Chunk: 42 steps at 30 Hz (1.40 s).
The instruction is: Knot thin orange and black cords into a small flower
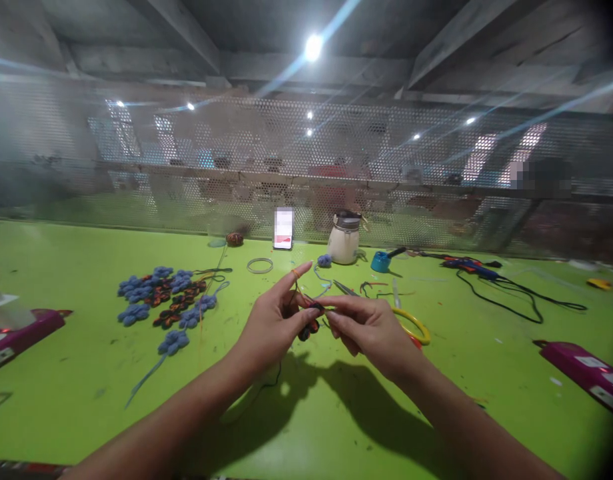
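A small dark crochet piece (311, 327) with orange flecks is pinched between the thumb and fingers of my left hand (274, 320). Yarn loops round the raised left index finger, and a dark strand hangs down below that hand. My right hand (364, 323) meets the piece from the right, thumb and index finger pressed together; what they hold is hidden. To the left lie several blue crochet flowers (173, 342) and dark orange-flecked crochet flowers (167, 317). One more blue crochet flower (325, 261) with a yarn tail sits beyond my hands.
A phone (283, 230) and a white jar (344, 241) stand near the perforated screen (266, 153). Scissors (410, 325) with a yellow handle lie by my right wrist. Around them are a blue pot (381, 262), a glue gun (469, 267) with its cord, and a magenta device (584, 370).
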Each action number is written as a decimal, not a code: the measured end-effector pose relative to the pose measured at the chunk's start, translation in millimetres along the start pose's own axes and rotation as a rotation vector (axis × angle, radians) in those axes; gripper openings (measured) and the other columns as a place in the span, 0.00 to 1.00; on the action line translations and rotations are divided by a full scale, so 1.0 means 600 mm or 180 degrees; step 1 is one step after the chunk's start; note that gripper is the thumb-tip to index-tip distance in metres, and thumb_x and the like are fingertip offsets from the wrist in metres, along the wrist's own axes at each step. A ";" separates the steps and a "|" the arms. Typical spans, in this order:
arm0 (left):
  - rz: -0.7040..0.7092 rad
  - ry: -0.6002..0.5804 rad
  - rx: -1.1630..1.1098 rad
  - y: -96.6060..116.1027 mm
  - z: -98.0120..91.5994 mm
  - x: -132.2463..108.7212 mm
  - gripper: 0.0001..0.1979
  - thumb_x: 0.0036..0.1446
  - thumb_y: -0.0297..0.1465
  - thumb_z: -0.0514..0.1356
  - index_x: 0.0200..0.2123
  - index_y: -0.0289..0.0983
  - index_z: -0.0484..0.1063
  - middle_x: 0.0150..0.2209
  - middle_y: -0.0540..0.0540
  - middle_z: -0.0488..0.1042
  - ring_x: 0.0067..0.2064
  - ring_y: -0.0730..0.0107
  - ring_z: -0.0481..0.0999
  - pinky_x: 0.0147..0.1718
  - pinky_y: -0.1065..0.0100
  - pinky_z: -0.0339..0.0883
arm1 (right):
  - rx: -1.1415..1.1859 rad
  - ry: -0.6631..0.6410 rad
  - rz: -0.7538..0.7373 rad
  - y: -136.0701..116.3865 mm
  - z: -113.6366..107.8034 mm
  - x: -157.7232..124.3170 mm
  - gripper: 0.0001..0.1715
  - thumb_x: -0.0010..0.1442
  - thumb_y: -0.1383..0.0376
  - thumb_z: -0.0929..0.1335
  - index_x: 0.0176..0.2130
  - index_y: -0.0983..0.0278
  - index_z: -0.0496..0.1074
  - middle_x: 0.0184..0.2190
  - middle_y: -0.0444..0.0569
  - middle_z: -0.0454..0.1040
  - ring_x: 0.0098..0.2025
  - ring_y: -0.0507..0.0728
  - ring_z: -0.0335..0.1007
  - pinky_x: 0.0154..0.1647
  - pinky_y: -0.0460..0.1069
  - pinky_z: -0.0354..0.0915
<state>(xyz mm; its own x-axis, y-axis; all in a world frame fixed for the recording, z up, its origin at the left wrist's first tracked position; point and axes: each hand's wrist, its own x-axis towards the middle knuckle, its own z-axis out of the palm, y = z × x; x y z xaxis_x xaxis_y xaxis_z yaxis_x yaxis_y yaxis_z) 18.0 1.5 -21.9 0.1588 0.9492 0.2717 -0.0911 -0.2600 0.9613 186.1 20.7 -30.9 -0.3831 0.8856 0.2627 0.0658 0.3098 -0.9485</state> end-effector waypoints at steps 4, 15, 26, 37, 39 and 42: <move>-0.0474 -0.0103 -0.0675 -0.009 -0.013 0.008 0.48 0.41 0.24 0.70 0.63 0.36 0.50 0.22 0.52 0.72 0.25 0.75 0.69 0.27 0.72 0.62 | 0.0285 -0.0078 0.0119 0.001 0.003 0.001 0.16 0.52 0.62 0.70 0.40 0.67 0.76 0.15 0.38 0.63 0.12 0.44 0.52 0.13 0.42 0.49; -0.0474 -0.0197 -0.0626 -0.006 -0.012 0.007 0.50 0.41 0.24 0.69 0.64 0.37 0.46 0.24 0.51 0.73 0.27 0.70 0.73 0.28 0.68 0.66 | 0.1102 -0.0583 0.0788 -0.001 -0.021 0.003 0.18 0.53 0.64 0.70 0.45 0.65 0.74 0.20 0.42 0.69 0.15 0.44 0.56 0.13 0.41 0.45; -0.0337 -0.0178 -0.0545 -0.006 -0.012 0.008 0.50 0.38 0.22 0.70 0.63 0.39 0.48 0.28 0.50 0.73 0.27 0.70 0.74 0.28 0.69 0.67 | 0.0867 -0.0763 0.0558 -0.001 -0.030 0.004 0.24 0.55 0.64 0.70 0.52 0.66 0.68 0.23 0.44 0.71 0.16 0.46 0.60 0.14 0.42 0.52; -0.0459 -0.0144 -0.0552 -0.013 -0.017 0.009 0.49 0.39 0.23 0.70 0.63 0.39 0.49 0.24 0.53 0.71 0.28 0.72 0.71 0.32 0.68 0.65 | 0.0788 -0.0809 0.0698 -0.008 -0.030 0.005 0.21 0.55 0.64 0.70 0.49 0.66 0.70 0.22 0.44 0.72 0.15 0.45 0.59 0.14 0.41 0.49; -0.0491 -0.0168 -0.0445 -0.010 -0.015 0.009 0.49 0.39 0.23 0.69 0.63 0.39 0.49 0.24 0.53 0.70 0.27 0.73 0.70 0.31 0.68 0.66 | 0.0700 -0.0798 0.0748 -0.010 -0.031 0.005 0.19 0.55 0.65 0.70 0.47 0.66 0.71 0.22 0.45 0.72 0.15 0.44 0.59 0.14 0.41 0.49; -0.0427 -0.0214 -0.0103 -0.010 -0.010 0.007 0.48 0.41 0.23 0.67 0.63 0.38 0.48 0.23 0.53 0.69 0.26 0.72 0.70 0.30 0.67 0.66 | 0.0647 -0.0760 0.0842 -0.008 -0.026 0.005 0.18 0.54 0.65 0.70 0.46 0.67 0.71 0.21 0.44 0.71 0.15 0.45 0.59 0.14 0.41 0.49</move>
<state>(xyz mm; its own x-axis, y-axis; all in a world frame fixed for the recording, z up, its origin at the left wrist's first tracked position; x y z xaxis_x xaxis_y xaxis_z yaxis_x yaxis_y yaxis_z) 13.3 8.1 -26.5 0.2370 0.9607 0.1444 -0.0961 -0.1248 0.9875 199.2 27.4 -22.7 -0.5819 0.8130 -0.0209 0.0165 -0.0139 -0.9998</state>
